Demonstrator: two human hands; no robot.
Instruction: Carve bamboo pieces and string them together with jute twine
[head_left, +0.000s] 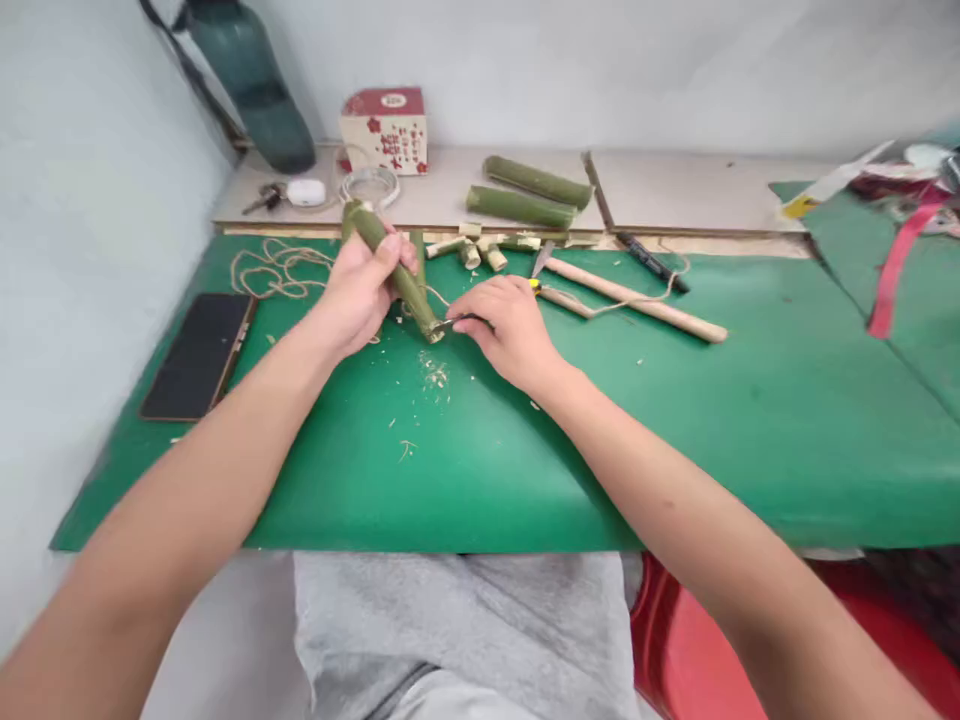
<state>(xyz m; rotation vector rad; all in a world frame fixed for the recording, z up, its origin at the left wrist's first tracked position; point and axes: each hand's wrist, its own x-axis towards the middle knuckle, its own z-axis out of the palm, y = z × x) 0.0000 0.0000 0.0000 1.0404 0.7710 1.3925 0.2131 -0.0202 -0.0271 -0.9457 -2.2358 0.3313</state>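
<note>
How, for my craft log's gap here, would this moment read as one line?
left hand grips bamboo piece, tilted, lower end toward green mat | right hand holds small blade at that end | shavings beneath

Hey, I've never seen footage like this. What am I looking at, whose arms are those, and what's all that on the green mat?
There is no machine here: these are a person's own bare arms, filmed by a camera worn on their head, looking forward and down. It is the only view. The left hand grips a green bamboo stick, tilted, its lower end on the green mat. The right hand holds a small blade against that end. Pale shavings lie just below. Also on the mat: a dark phone, loose string and a wooden handle. Behind, on a board, lie two more bamboo pieces and a red-and-white box.
</note>
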